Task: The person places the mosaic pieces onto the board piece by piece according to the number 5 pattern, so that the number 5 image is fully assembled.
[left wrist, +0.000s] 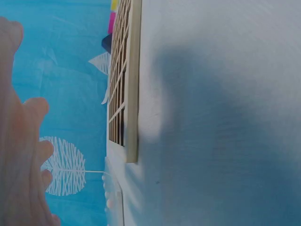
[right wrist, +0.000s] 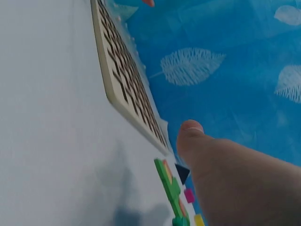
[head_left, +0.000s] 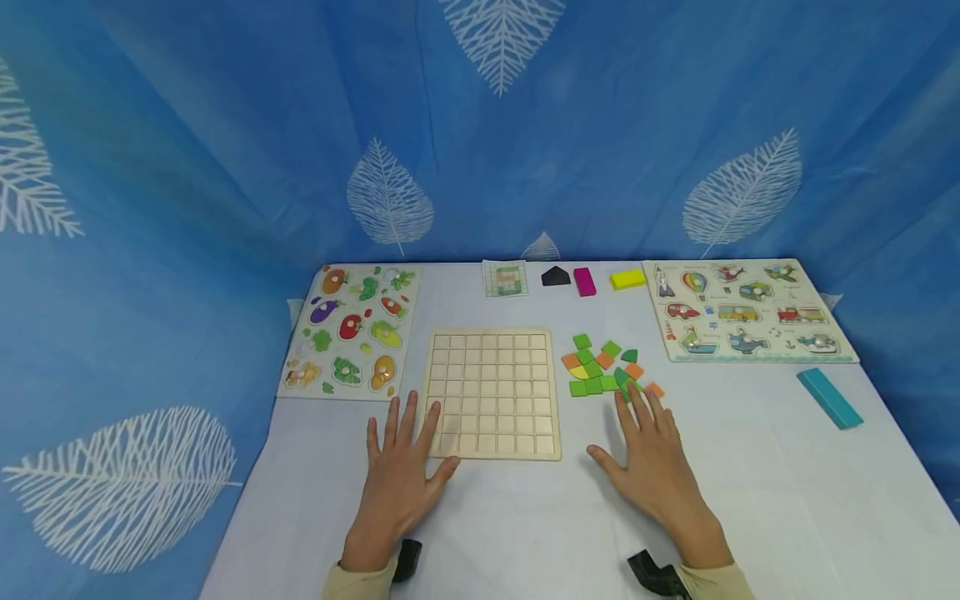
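On the white desk (head_left: 750,467), the left hand (head_left: 401,467) lies flat, fingers spread, touching the pale wooden grid board (head_left: 492,392); the right hand (head_left: 652,454), grip wide, reaches the green and orange tiles (head_left: 600,367).

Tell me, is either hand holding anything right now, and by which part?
Nothing is held. The left hand lies flat, fingers over the grid board's near-left corner; the right hand lies flat, fingertips touching the coloured tiles.

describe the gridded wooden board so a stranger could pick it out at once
On the white table, look between the two picture puzzles to the pale square wooden board at the centre. The left hand touches its near corner. Unlike its colourful neighbours, it is plain, with empty square cells.
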A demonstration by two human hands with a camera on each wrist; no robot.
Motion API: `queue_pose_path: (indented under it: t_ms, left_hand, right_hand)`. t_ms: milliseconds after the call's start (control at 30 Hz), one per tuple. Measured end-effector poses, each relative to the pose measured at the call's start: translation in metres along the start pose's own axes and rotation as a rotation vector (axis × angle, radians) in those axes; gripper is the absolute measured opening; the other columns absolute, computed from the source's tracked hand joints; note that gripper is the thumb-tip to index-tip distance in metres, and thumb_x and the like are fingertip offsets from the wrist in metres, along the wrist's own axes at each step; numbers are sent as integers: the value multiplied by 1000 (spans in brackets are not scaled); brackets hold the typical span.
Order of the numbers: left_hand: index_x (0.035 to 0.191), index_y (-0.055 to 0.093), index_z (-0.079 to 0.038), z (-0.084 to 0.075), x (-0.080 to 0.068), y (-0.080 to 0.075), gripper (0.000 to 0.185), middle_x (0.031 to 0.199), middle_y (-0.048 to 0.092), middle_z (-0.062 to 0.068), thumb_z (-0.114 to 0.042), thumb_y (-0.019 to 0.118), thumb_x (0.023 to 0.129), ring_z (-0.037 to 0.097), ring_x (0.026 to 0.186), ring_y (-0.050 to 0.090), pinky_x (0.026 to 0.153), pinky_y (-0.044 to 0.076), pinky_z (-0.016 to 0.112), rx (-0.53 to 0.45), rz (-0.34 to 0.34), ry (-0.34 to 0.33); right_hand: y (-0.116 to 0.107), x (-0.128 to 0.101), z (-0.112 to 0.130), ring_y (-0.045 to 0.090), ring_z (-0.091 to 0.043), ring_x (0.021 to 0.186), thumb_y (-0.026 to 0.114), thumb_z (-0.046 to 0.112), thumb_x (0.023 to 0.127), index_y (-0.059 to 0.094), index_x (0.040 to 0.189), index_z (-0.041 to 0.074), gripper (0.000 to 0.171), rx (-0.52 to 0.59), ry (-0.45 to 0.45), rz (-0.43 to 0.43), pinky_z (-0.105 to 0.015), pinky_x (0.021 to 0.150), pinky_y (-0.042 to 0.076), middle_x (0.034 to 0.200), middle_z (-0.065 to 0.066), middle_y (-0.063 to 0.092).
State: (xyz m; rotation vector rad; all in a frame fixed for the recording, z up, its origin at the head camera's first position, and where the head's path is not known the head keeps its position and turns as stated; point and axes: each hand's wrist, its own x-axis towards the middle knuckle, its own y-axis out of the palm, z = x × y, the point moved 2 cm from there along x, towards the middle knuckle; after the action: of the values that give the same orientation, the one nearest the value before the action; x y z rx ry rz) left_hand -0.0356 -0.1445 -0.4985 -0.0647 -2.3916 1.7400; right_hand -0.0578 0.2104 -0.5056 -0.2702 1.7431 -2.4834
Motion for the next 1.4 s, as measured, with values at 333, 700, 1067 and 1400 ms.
queue_pose_path:
  t_ms: [333, 700, 1067, 1400]
  left_hand:
    - [157, 40, -15, 6, 7, 22, 74, 170, 18, 20, -49, 64, 96, 45, 156, 16, 123, 19, 67, -209, 66, -27]
    - [145, 56, -12, 20, 10, 40, 67, 163, 34, 18, -42, 77, 89, 44, 151, 29, 121, 24, 64, -285, 11, -1]
    - [148, 53, -15, 13, 16, 42, 78, 164, 34, 16, -48, 81, 83, 43, 153, 25, 121, 25, 66, -295, -9, 14]
    - [145, 56, -17, 8, 16, 43, 75, 162, 37, 17, -54, 78, 83, 43, 154, 22, 122, 25, 64, -224, -6, 15]
  right_hand:
    - [0, 10, -25, 54, -41, 121, 75, 26, 93, 62, 135, 0, 51, 82, 21, -120, -61, 95, 51, 133, -22, 60]
    - [12, 17, -21, 59, -34, 107, 72, 8, 91, 73, 117, 2, 27, 36, -21, -121, -51, 88, 56, 112, -16, 67]
    - [16, 28, -13, 63, -31, 117, 74, 5, 90, 74, 114, 7, 25, 73, -164, -108, -50, 94, 57, 126, -11, 68]
    - [14, 32, -15, 65, -28, 115, 76, 7, 90, 72, 110, 13, 22, 88, -188, 19, -47, 94, 58, 119, -5, 69]
